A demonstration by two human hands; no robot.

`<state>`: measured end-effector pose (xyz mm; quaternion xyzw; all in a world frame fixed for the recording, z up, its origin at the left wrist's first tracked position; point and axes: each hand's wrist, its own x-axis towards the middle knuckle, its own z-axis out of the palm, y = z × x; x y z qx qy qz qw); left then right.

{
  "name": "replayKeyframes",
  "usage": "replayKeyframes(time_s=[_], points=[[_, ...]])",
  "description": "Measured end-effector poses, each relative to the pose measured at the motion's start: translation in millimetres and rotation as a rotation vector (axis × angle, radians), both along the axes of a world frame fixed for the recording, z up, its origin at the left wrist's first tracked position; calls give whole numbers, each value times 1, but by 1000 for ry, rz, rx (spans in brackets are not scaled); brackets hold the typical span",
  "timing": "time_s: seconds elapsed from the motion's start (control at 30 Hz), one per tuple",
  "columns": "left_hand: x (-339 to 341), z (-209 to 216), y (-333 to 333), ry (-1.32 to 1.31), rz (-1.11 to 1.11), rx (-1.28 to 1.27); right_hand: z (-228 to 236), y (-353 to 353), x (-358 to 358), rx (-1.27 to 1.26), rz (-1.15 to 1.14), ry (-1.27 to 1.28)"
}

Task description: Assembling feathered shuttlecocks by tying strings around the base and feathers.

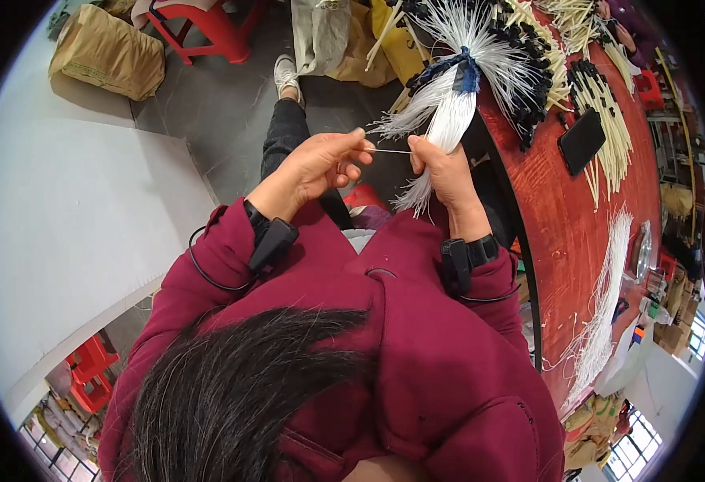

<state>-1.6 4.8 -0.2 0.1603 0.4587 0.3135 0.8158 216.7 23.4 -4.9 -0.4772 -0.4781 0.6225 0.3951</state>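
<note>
My right hand (446, 177) is closed around a thick bundle of thin white strands (451, 116), its thumb pressed on top. A dark blue cloth band (467, 72) wraps the bundle beyond that hand. Past the band the strands fan out over the red table, and loose ends also hang below my fist. My left hand (316, 166) pinches one end of a single thin strand (391, 151) between thumb and forefinger, its other fingers loosely curled. That strand runs taut across to my right thumb. Whether the strands are wire or plastic cord I cannot make out.
The red table (557, 217) curves along my right, carrying a black phone (581, 142), cream sticks with black ends (610, 153) and a long bunch of white strands (606, 313). A red stool (208, 28) and brown sack (107, 52) stand ahead; a white panel (71, 217) is left.
</note>
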Motion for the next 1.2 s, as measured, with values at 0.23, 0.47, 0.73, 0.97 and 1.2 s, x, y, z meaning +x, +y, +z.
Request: replayKeyframes(time_s=[0.23, 0.47, 0.73, 0.97, 1.2], points=[[-7, -1, -4, -13, -43, 26, 1, 0, -4, -26, -4, 54], [1, -19, -3, 66, -68, 159, 7, 0, -3, -13, 25, -11], [-1, -18, 4, -19, 34, 145, 0, 0, 0, 24, 32, -49], [-7, 5, -4, -3, 55, 141, 2, -3, -5, -73, -8, 143], [-5, -2, -5, -3, -29, 234, 3, -2, -5, -91, 9, 189]])
